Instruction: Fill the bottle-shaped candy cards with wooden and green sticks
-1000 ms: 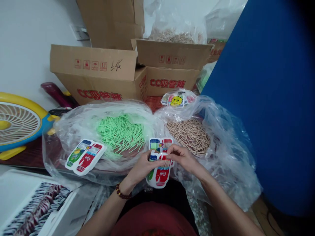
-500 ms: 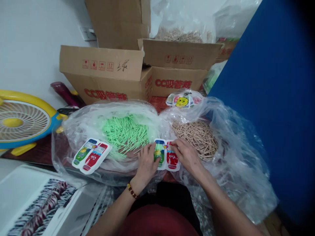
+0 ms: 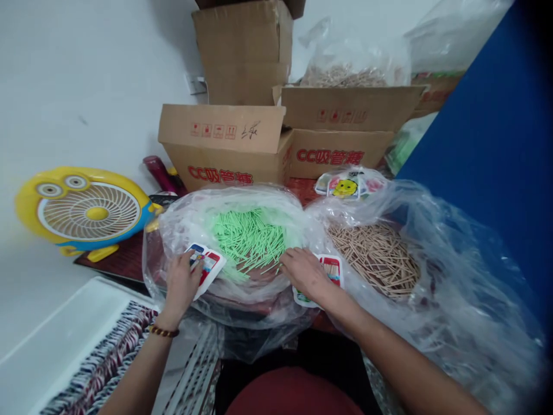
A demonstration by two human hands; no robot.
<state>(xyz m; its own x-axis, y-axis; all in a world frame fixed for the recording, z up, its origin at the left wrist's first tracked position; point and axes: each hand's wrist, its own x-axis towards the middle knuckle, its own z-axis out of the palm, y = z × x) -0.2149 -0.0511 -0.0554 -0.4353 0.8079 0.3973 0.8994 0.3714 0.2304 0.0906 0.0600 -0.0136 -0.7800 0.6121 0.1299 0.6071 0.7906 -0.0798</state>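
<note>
While right hand (image 3: 305, 272) overlaps one packet (image 3: 332, 267), left hand (image 3: 180, 283) touching another packet (image 3: 211, 267), each grip unclear, green sticks (image 3: 248, 235) between, cartons (image 3: 224, 153) behind

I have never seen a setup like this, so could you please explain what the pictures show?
There is no machine: a person works barehanded, seen by one head-worn camera that looks forward and down. On the table, clear plastic lies around green sticks and brown sticks; cardboard boxes stand behind, a yellow fan at left. The left hand is at one printed packet; the right hand, near the green sticks, partly covers a second packet. Whether either grips anything is unclear.
</note>
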